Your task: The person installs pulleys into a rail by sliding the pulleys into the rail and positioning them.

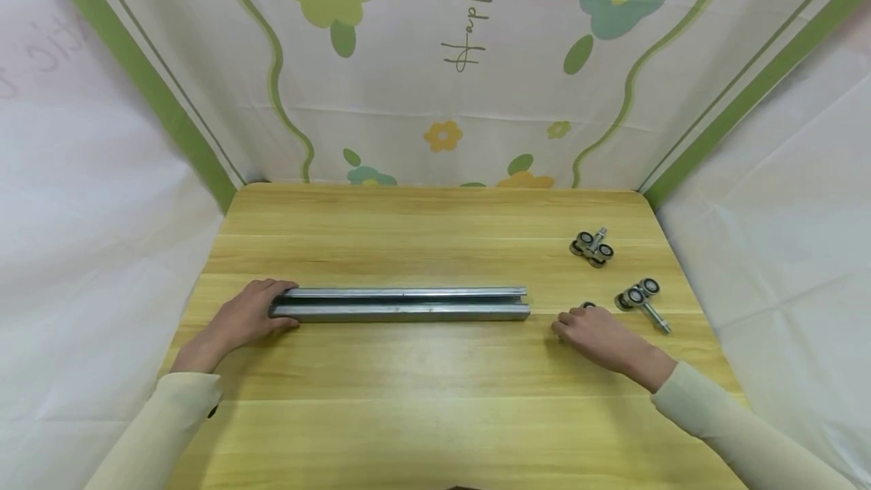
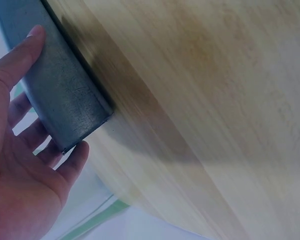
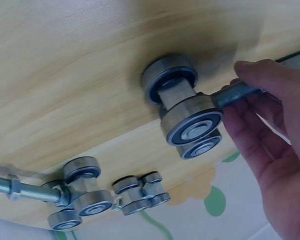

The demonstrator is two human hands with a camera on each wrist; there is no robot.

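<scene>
A metal C-shaped rail (image 1: 401, 316) lies lengthwise across the table with its slot facing up. My left hand (image 1: 248, 314) grips its left end; in the left wrist view the thumb is on one side and the fingers are on the other. Just past the rail's right end is my right hand (image 1: 605, 339). It holds the bolt (image 3: 235, 93) of a roller trolley (image 3: 192, 117) between thumb and fingers, as the right wrist view shows. In the head view that trolley is mostly hidden by the hand.
Two more roller trolleys rest on the table's right side. One trolley (image 1: 637, 296) has its bolt pointing toward the front right; the other trolley (image 1: 592, 248) is farther back. The wooden table (image 1: 435, 392) is bordered by a flowered cloth (image 1: 408, 82) behind and white cloth at both sides.
</scene>
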